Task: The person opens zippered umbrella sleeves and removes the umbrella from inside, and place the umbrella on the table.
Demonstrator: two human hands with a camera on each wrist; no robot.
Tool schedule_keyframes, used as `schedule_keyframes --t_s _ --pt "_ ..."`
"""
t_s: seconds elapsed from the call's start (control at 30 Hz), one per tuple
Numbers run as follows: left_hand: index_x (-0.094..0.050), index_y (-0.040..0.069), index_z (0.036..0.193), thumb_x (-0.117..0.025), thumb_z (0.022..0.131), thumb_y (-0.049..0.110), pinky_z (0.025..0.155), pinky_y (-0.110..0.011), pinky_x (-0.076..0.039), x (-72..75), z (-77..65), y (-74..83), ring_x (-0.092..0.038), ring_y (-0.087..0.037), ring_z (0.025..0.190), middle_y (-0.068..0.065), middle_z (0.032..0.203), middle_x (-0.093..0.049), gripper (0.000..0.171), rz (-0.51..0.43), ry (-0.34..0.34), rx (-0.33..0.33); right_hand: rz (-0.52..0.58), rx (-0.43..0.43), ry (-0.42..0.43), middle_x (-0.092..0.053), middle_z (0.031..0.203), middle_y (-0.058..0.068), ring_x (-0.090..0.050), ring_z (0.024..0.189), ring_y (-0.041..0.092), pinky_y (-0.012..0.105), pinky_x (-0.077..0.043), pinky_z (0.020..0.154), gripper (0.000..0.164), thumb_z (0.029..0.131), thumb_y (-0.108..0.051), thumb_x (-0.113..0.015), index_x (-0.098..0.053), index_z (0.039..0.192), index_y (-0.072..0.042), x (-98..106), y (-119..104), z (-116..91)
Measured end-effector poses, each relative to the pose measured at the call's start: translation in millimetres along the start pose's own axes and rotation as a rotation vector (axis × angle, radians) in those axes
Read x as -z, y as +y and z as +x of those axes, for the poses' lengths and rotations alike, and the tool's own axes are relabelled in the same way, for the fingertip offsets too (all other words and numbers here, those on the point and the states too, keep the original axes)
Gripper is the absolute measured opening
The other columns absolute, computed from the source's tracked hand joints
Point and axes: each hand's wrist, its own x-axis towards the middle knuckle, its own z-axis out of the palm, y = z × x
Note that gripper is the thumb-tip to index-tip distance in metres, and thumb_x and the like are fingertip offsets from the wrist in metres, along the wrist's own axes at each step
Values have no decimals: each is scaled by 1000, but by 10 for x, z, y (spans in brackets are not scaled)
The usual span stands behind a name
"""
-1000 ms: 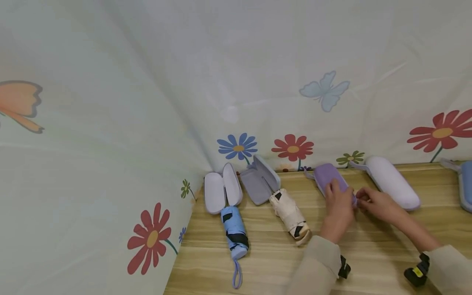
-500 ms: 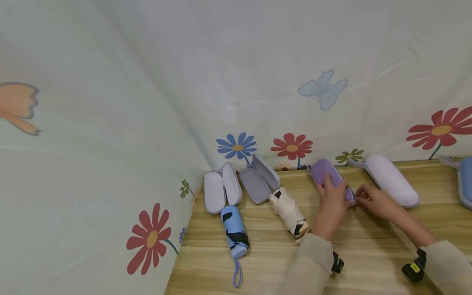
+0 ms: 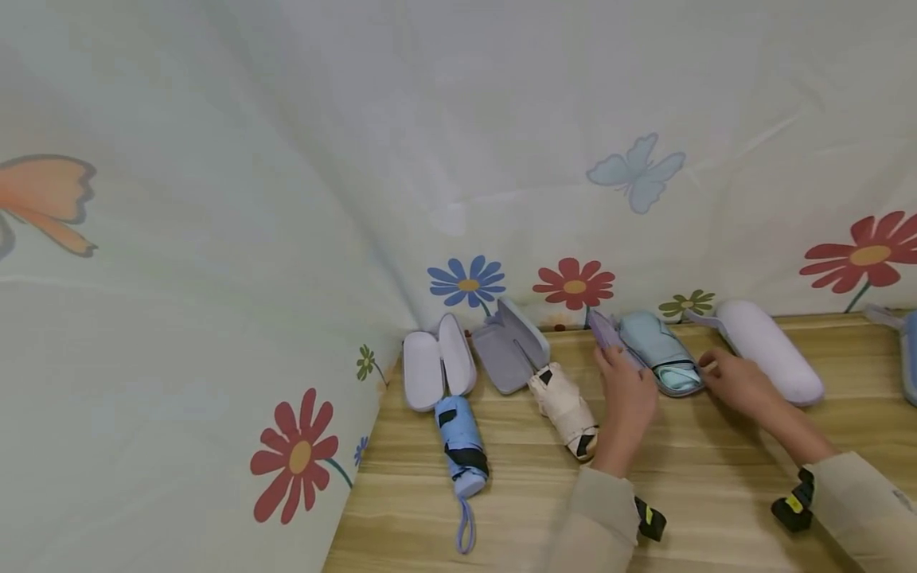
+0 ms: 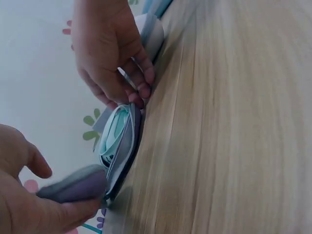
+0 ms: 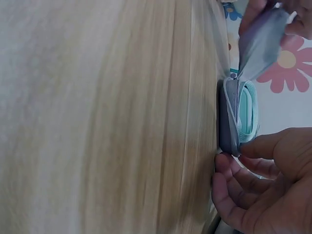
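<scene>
A smooth, faintly creased sheet (image 3: 315, 183) rose at the left and behind the wood-grained tabletop (image 3: 516, 509). Leftmost, a pale case (image 3: 423, 374) with rounded ends stood open, its lid tilted up; just before it lay a blue umbrella (image 3: 458, 438), folded to a cylinder, with black patches and a thin cord loop (image 3: 466, 525). Next came an open grey case (image 3: 501, 354), a cream umbrella (image 3: 562, 406) of crumpled cloth at its near edge. To the right, the left hand (image 3: 626, 394) pinched the purple lid (image 3: 605, 330) between thumb and fingers, holding it raised from the purple case (image 5: 228, 117), a long rounded shell resting on the tabletop near the sheet. Inside sat a blue-green bundle (image 3: 652, 342) of soft folded cloth, crossed by a thin dark band (image 3: 673, 364). The right hand (image 3: 745, 386) pinched the shell's near end with thumb and fingertips. Beyond it lay a white case (image 3: 770, 350), smooth and capsule-shaped, with a flat strap (image 3: 702, 319), and finally part of a blue case (image 3: 910, 358).
</scene>
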Motion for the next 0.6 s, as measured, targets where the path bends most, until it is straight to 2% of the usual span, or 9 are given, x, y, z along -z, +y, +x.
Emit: schedule_keyframes --t_s 0.03,0.07,0.13,0.23,0.3,0.33,0.4,0.47,0.6 --pt "-46 1 131 -66 93 8 88 -36 -51 -2 -19 3 -55 -29 109 -17 148 -31 43 68 -6 9 1 -1 4 -70 90 26 -68 82 36 44 -51 66 21 99 -5 -56 -56 110 13 6 2 -7" --pt "-47 -1 134 -68 94 12 94 -36 -50 -11 -36 8 -52 -31 115 -18 151 -30 47 182 -19 15 2 -3 3 -71 88 24 -68 80 34 43 -51 66 21 99 -5 -56 -56 110 13 8 7 -11" --pt "-47 0 142 -67 97 24 106 -36 -43 -57 -52 26 -42 -31 133 -16 159 -24 55 464 -65 32 6 -3 0 -71 84 20 -67 76 29 40 -50 65 22 99 -6 -56 -56 111 12 13 7 -17" --pt "-42 13 154 -54 104 40 120 -36 -25 -176 -44 82 -16 -26 153 -6 168 -13 58 910 -143 90 12 -12 -12 -71 81 14 -65 73 22 37 -48 64 22 100 -6 -56 -55 112 12 15 5 -22" --pt "-38 27 156 -42 106 49 124 -38 -11 -256 -5 128 -2 -21 156 2 169 -8 55 1147 -202 138 18 -18 -24 -71 79 13 -65 72 21 36 -48 63 21 99 -5 -57 -55 111 12 18 -7 -13" --pt "-34 33 156 -37 107 51 124 -38 -7 -287 13 152 2 -19 156 5 170 -5 53 1225 -230 172 20 -21 -31 -71 79 13 -65 71 21 36 -48 63 21 98 -4 -57 -55 111 13 19 -9 -8" --pt "-27 39 156 -28 107 57 124 -40 -1 -336 47 191 9 -18 156 7 170 -1 52 1377 -300 193 24 -21 -39 -71 78 13 -66 70 22 36 -48 63 19 97 -2 -58 -54 109 13 22 -13 -2" --pt "-23 42 156 -24 107 59 124 -40 2 -351 73 222 10 -18 155 6 169 1 52 1474 -352 207 23 -17 -48 -71 77 13 -67 69 23 37 -49 62 19 96 -1 -59 -54 108 12 23 -15 5" --pt "-21 40 157 -23 107 58 123 -38 -2 -303 132 246 3 -16 155 5 169 -4 52 1533 -470 252 12 -5 -39 -71 76 13 -67 71 26 38 -50 62 18 94 -2 -60 -55 104 12 28 -14 17"
